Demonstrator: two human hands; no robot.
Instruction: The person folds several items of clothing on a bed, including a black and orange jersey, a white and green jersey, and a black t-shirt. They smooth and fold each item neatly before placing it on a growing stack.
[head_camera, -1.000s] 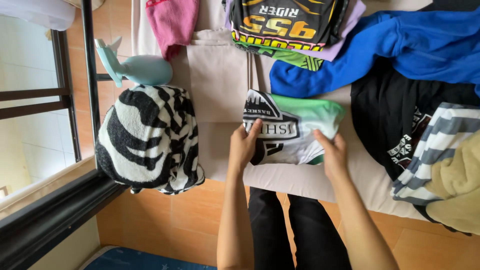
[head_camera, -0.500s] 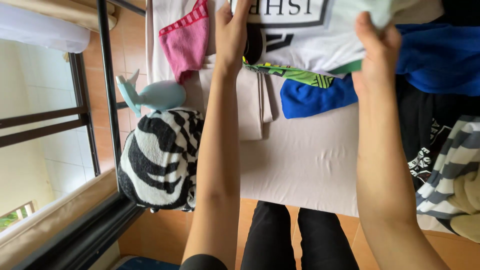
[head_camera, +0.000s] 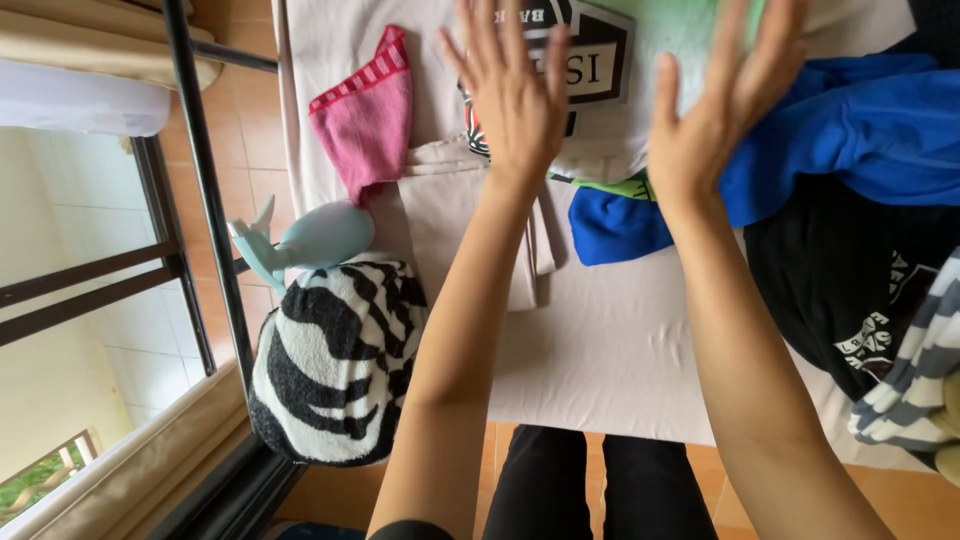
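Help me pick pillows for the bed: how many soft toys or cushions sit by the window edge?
2. A pale blue whale toy lies beside the pink cloth, and a black-and-white striped cushion sits just below it, left of the left hand's forearm. Others may lie hidden.

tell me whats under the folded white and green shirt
Under the folded shirt a blue garment and a green edge stick out. Both flat hands, left and right, cover it; the rest is hidden.

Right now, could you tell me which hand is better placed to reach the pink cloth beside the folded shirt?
The left hand. It lies flat on the folded shirt on the side nearest the pink cloth. The right hand rests on the shirt's far side, next to the blue garment.
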